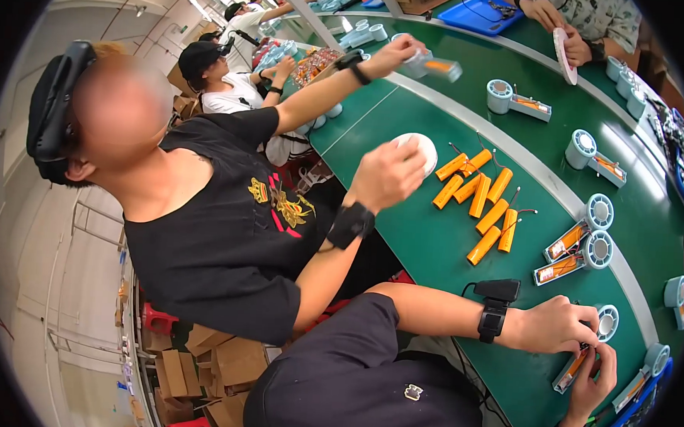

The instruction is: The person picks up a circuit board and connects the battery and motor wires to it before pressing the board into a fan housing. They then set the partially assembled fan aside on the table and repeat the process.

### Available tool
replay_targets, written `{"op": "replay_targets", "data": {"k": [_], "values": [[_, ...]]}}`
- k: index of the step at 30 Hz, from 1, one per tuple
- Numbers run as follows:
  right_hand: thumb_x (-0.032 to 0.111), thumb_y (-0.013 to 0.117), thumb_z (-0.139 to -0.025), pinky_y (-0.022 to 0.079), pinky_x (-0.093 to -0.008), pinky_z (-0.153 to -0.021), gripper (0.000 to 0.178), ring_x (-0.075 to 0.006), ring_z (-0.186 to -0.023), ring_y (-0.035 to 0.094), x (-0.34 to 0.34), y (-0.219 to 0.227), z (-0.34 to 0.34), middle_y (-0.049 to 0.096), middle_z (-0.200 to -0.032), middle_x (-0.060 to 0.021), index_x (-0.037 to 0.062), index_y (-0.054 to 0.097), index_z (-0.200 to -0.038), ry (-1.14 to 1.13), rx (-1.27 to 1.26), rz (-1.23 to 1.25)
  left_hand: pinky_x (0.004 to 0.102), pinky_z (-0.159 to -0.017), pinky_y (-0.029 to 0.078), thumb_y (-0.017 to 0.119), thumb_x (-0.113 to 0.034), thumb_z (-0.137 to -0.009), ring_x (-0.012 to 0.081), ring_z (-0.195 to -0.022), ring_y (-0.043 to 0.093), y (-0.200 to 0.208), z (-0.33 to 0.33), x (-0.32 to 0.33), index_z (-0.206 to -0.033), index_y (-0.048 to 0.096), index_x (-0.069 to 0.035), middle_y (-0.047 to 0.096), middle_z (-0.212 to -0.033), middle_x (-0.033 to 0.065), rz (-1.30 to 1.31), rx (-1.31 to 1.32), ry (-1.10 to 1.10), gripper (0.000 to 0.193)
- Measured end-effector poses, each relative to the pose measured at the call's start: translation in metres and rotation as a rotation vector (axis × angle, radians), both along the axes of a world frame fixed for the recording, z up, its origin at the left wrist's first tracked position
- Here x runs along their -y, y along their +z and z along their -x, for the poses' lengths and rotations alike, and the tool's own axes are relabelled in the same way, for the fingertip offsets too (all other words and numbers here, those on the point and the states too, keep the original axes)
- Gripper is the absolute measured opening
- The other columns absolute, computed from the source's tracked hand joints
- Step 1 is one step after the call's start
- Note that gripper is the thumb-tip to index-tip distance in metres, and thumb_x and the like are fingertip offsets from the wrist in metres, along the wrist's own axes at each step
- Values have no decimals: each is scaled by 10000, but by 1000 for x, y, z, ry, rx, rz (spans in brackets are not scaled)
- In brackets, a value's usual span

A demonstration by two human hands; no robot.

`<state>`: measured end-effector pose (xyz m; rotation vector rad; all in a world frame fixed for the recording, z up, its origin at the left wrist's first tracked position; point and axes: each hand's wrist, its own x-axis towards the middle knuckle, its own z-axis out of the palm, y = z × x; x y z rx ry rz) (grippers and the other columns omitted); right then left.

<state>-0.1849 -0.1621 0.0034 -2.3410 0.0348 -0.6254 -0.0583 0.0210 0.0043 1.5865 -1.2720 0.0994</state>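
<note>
At the lower right of the bench, my left hand (556, 325) and my right hand (594, 381) meet over a handheld fan (606, 323). The fan has a pale blue round head. Its open handle (568, 374) lies between my hands with an orange battery inside. My left fingers pinch at the handle's top end near the fan head. Thumb and fingers of my right hand close on the same spot from the other side. Whatever small part sits between the fingertips is mostly hidden. Further along, two fans (571, 262) lie side by side, their handles open and orange batteries showing.
Orange batteries (480, 196) with wires lie loose mid-bench. Beside me a co-worker's hand (390, 173) holds a white disc (421, 152); the other holds a fan (435, 66). More fans (585, 153) stand beyond the metal rail. A blue tray edge (641, 411) is at the near right.
</note>
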Motion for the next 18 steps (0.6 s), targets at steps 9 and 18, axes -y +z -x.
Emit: {"op": "replay_targets", "data": {"k": [9, 18], "values": [[3, 678, -957, 509, -246, -653, 120, -125, -763, 664, -3, 6, 15, 714, -914, -92, -43, 697, -1066, -4, -53, -136, 351, -713, 594, 806, -96, -753, 274, -854, 702, 2, 0, 6, -1081, 758, -132, 682, -1013, 75, 71, -123, -141, 334], [-10, 724, -856, 473, -274, -524, 189, -142, -578, 625, -20, 18, -10, 738, -846, -80, 42, 747, -1037, -14, -10, -210, 287, -791, 642, 825, 7, -807, 200, -976, 730, 19, -18, -3, -1162, 751, -36, 671, -1131, 123, -81, -488, -272, 365]]}}
